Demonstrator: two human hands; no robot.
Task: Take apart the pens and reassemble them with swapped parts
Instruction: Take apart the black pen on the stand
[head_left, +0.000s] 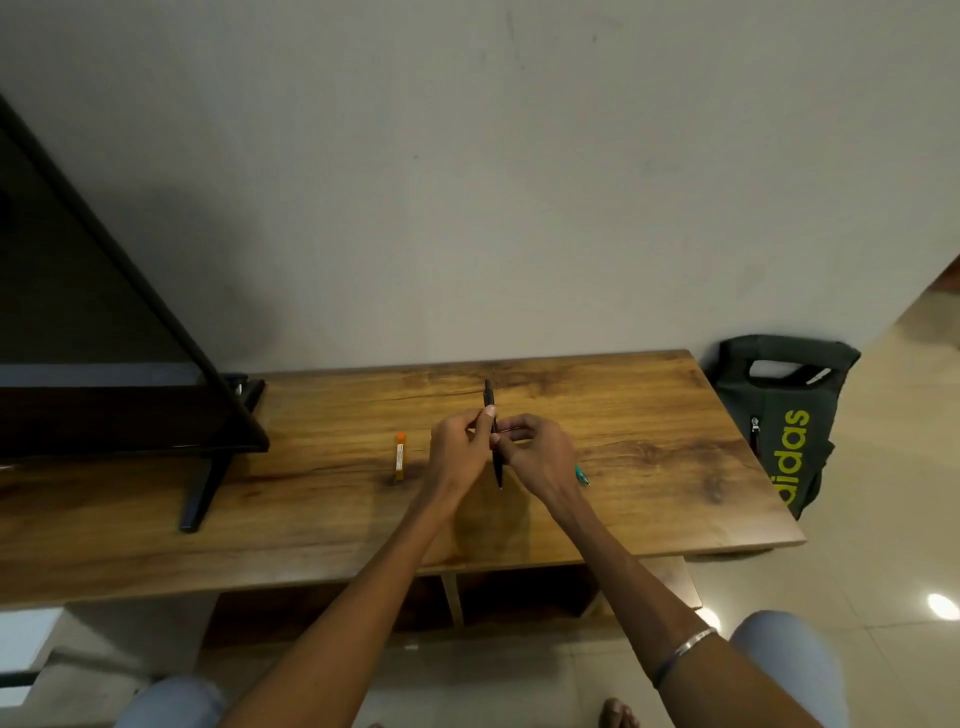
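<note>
Between both hands' fingers (488, 415), pinched mid-barrel, stands the black pen (490, 397) upright.

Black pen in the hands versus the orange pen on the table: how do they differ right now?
The slim black pen is held off the wooden table by the left hand and right hand; the orange pen lies untouched on it. The black pen looks longer. Both point roughly away from the person.

A black pen (491, 415) stands near upright above the table, orange pen (399, 457) lying left, green pen (582, 475) right.
</note>
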